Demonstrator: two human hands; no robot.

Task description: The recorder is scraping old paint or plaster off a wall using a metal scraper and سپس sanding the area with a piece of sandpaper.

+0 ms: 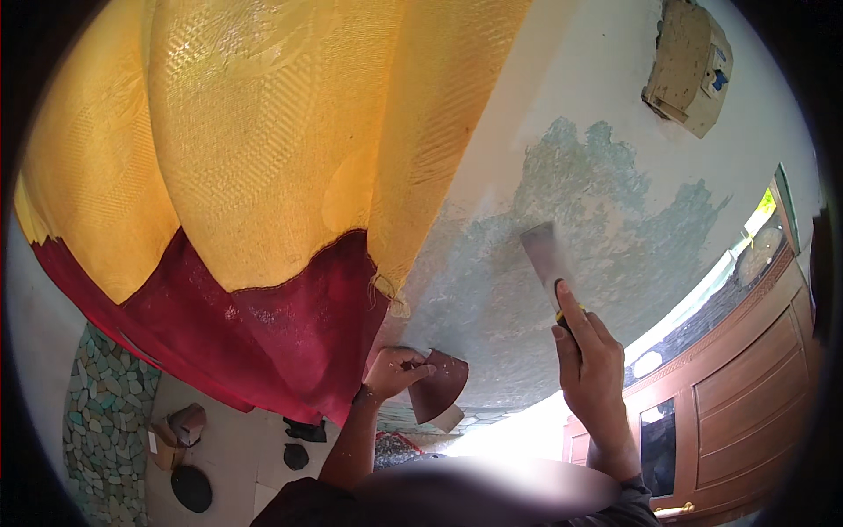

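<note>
My right hand [595, 360] is closed around the dark and yellow handle of a putty knife [543, 252], with its index finger stretched along the handle toward the blade. The flat blade lies over a rough grey-green patch [584, 184] on the pale wall; whether its edge touches cannot be made out. Lower and to the left, my left hand [395, 372] pinches a curved sheet of reddish-brown sandpaper [442, 385]. Its wrist is beside the maroon lower edge of a curtain [290, 307].
The curtain's yellow upper part [263, 132] covers much of the left side. A worn beige box [689, 68] is fixed high on the wall. At right stands a brown panelled door [746, 395]. Down left are green stone cladding [105, 422], a small carton [164, 446] and a dark round object [191, 488].
</note>
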